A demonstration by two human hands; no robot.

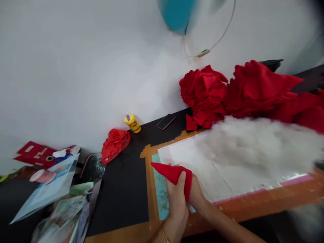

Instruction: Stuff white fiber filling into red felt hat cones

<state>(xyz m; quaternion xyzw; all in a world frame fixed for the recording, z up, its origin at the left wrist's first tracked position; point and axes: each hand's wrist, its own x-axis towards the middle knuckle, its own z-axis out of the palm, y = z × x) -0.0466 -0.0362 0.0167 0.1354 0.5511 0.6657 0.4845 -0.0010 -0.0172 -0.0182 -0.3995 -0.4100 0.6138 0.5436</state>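
Observation:
A red felt cone (174, 172) with its tip to the left is held over the left end of the taped white sheet. My left hand (177, 199) is closed around it, with the thumb on the near side and fingertips showing behind the far edge. My right hand (196, 192) is at the wide open end of the cone, and its fingers are hidden inside or behind the felt. Loose white stuffing (258, 145) lies heaped on the sheet to the right. Piles of red felt pieces (207, 94) stand behind the stuffing.
A phone (166, 122), a yellow container (132, 123) and a red plastic bag (115, 145) lie along the wall. Packets and papers (48, 189) crowd the left side. Brown tape (149, 179) borders the white sheet (182, 152). A cable (225, 30) hangs on the wall.

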